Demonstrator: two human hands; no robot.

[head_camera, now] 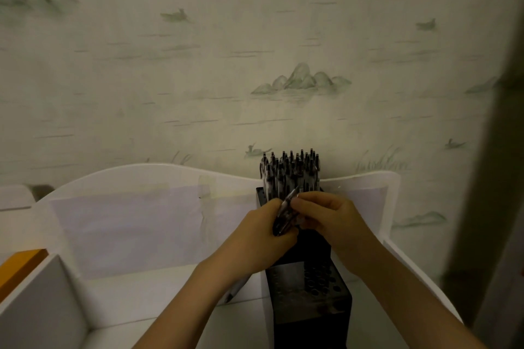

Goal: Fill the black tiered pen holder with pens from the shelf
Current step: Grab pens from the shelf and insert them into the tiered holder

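The black tiered pen holder [309,292] stands on the white shelf [141,300], right of centre. Its rear top tier is packed with several upright pens [290,171]. The front lower tier shows rows of holes with nothing in them. Over the middle of the holder, my left hand [261,238] grips a small bunch of pens [285,214] that point up and to the right. My right hand [331,221] pinches the upper end of that bunch with its fingertips. The middle tier is hidden behind both hands.
A white curved back panel [136,178] and a side wall [419,272] enclose the shelf. A white divider [56,292] stands at the left with an orange object [19,266] beyond it. One pen-like object [235,290] lies under my left forearm. Patterned wallpaper rises behind.
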